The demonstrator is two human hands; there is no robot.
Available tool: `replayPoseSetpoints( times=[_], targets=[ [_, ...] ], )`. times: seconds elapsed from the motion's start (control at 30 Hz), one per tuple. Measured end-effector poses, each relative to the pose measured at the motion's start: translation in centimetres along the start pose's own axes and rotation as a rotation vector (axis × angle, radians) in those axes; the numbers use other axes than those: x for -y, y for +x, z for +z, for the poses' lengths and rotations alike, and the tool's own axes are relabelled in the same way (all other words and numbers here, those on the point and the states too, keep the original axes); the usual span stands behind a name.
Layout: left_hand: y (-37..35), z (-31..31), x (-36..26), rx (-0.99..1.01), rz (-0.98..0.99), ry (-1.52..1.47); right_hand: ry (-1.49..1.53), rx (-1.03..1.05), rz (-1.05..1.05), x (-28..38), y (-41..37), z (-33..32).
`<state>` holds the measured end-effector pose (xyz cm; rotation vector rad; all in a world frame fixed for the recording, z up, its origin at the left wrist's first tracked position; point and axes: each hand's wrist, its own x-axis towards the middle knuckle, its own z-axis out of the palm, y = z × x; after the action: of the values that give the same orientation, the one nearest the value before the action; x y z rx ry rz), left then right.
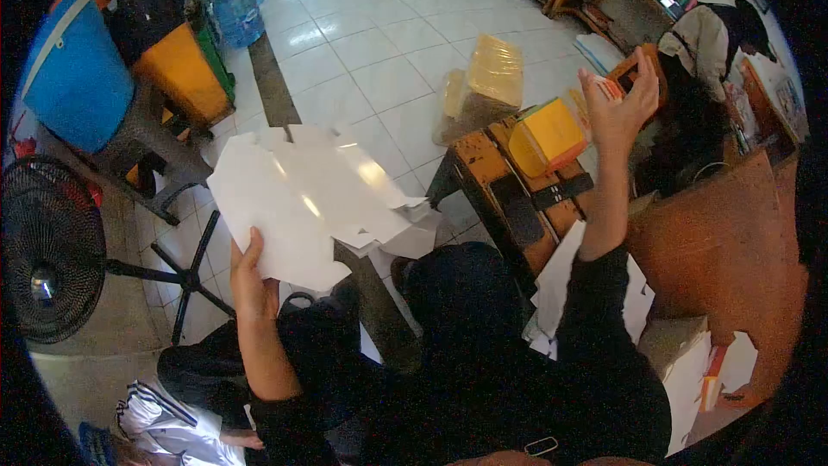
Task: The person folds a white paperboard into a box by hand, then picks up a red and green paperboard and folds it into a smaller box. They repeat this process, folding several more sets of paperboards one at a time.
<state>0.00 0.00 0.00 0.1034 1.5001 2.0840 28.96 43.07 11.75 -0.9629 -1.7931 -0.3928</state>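
My left hand (249, 276) grips the near edge of a stack of flat, die-cut white carton blanks (285, 198), thumb on top and fingers underneath. The blanks have cut flaps along their right side and shine in the light. My right hand (623, 103) is raised over the right side with thumb and fingers spread apart. A small white-and-orange piece (610, 89) shows between thumb and fingers; I cannot tell whether they touch it. Just left of that hand, a yellow-orange box (546, 136) sits on a worn wooden bench (483, 174).
More white blanks (552, 280) lie by my right arm, beside a large brown board (716, 250). A black fan (52, 250) stands left. Yellowish wrapped packs (494, 69) rest on the tiles. One person (707, 43) bends at upper right; another's white sleeve (177, 423) is at lower left.
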Motion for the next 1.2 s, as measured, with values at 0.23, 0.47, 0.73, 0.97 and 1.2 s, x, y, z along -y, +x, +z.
replayPoseSetpoints(
  times=[0.23, 0.47, 0.73, 0.97, 1.2],
  targets=[
    [-0.1, -0.2, -0.1, -0.072, 0.024, 0.009, 0.529, 0.620, 0.613, -14.4, -0.8, 2.3],
    [-0.2, -0.6, -0.3, -0.042, 0.035, 0.053, 0.737, 0.849, 1.008, -16.4, -6.8, 5.1],
    [0.4, -0.8, 0.0, -0.031, 0.000, 0.086, 0.874, 0.774, 1.074, -19.1, -8.9, 7.2],
    [0.7, -1.2, 0.3, -0.060, -0.031, 0.113, 0.907, 0.788, 0.953, -18.4, -9.0, 5.9],
    [0.0, -0.7, -0.1, -0.072, 0.004, 0.095, 0.748, 0.480, 0.580, -16.9, -8.4, 8.4]
  ],
)
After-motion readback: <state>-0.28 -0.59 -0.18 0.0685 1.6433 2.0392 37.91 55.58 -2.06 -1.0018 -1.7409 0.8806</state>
